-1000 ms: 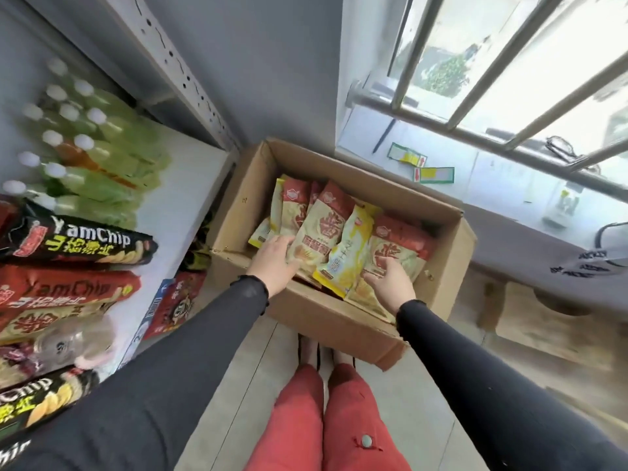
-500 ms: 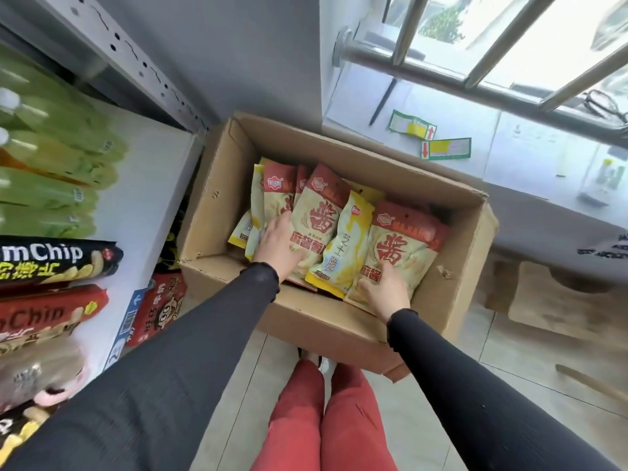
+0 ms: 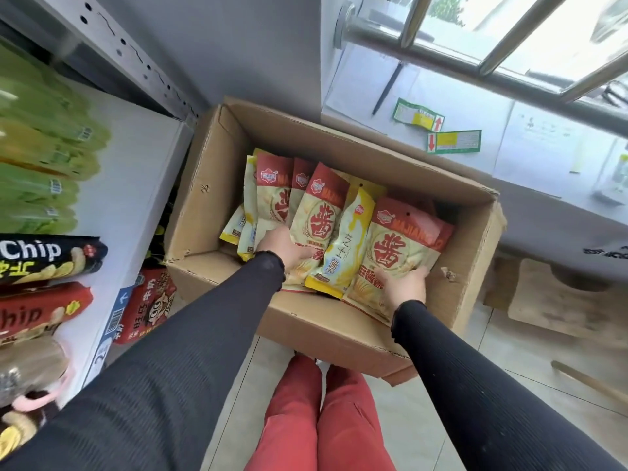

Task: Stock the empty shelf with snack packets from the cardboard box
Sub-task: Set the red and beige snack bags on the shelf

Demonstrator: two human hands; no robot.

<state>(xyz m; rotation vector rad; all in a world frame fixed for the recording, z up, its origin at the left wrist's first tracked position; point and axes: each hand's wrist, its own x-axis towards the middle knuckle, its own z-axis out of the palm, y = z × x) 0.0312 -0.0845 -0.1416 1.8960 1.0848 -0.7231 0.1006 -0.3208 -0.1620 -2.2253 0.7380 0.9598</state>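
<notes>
Since a second ago both hands were pushed deeper into the cardboard box (image 3: 210, 198): left hand (image 3: 283, 248) and right hand (image 3: 406, 283) now clamped on snack packets (image 3: 390, 249) inside; lift-out judged next.

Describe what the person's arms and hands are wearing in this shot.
Both arms wear long, close-fitting black sleeves in a fine ribbed knit, each ending at the wrist in a slightly frilled cuff. The left sleeve and right sleeve match. The left hand and right hand are bare: no gloves, and no rings or watch show.
</notes>
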